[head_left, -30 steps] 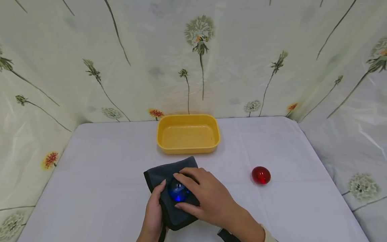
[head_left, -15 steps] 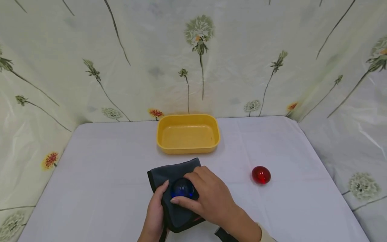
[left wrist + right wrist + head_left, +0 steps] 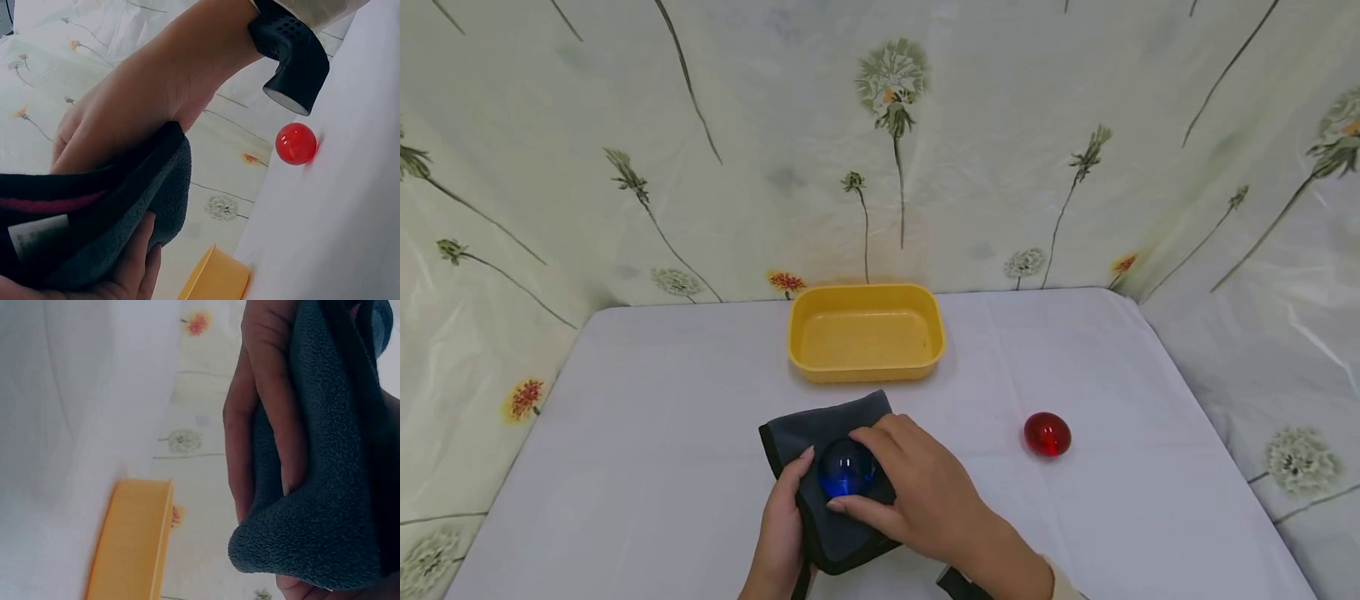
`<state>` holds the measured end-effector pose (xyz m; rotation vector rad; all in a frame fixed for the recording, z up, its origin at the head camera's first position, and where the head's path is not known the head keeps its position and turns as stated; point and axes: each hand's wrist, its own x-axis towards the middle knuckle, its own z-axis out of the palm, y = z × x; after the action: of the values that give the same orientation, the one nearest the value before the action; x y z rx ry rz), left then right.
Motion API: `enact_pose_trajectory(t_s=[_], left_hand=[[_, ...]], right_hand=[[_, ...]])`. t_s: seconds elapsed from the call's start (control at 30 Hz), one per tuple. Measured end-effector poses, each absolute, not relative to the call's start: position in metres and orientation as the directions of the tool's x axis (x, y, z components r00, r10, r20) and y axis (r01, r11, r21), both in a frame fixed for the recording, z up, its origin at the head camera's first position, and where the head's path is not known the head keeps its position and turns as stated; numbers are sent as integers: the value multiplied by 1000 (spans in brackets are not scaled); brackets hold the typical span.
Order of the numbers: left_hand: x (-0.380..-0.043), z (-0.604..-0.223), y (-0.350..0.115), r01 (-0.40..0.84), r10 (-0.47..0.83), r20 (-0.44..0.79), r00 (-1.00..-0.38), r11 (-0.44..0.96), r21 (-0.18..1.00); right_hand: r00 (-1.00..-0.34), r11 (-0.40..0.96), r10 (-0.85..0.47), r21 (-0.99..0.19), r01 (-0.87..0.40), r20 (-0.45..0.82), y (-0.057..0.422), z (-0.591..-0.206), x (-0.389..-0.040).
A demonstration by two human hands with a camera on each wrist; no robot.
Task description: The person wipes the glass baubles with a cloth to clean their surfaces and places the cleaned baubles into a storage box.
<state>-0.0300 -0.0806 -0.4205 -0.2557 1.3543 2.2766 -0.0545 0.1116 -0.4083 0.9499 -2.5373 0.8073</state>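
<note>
Gleaming blue ball (image 3: 846, 469) against dark cloth (image 3: 838, 532)

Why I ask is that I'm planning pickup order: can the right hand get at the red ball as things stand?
Probably, yes: nothing visible stands between the right hand and the red ball, but that hand holds the blue ball and might need freeing first.

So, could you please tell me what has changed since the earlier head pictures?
The right hand has drawn its fingers back rightward across the blue ball, leaving more of it visible. The dark cloth and the ball on it shifted slightly right, then back left. Nothing was let go: the right hand holds the ball, the left hand the cloth. The red ball and yellow tray stayed put.
</note>
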Motion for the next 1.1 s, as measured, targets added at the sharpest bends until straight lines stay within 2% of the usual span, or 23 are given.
enact_pose_trajectory(t_s=[0.23, 0.47, 0.83, 0.93, 1.1], left_hand=[[-31, -418, -80, -486, 308, -386, -870, -394, 780], [-31, -419, -81, -466, 264, -391, -881, -348, 814], [-32, -418, -83, -473, 266, -397, -878, -366, 801], [-32, -418, -83, -474, 275, -394, -877, -359, 804], [-32, -418, -79, -471, 249, -403, -881, -366, 803]], right_hand=[[-762, 673, -389, -405, -619, 517, 108, -414, -53], [-774, 652, -423, -436, -621, 471, 111, -417, -49], [-683, 575, -499, -386, -722, 533, 111, -416, -52], [-692, 591, -472, -387, -708, 546, 110, -415, -53], [-748, 619, -402, -446, -647, 528, 107, -416, -53]])
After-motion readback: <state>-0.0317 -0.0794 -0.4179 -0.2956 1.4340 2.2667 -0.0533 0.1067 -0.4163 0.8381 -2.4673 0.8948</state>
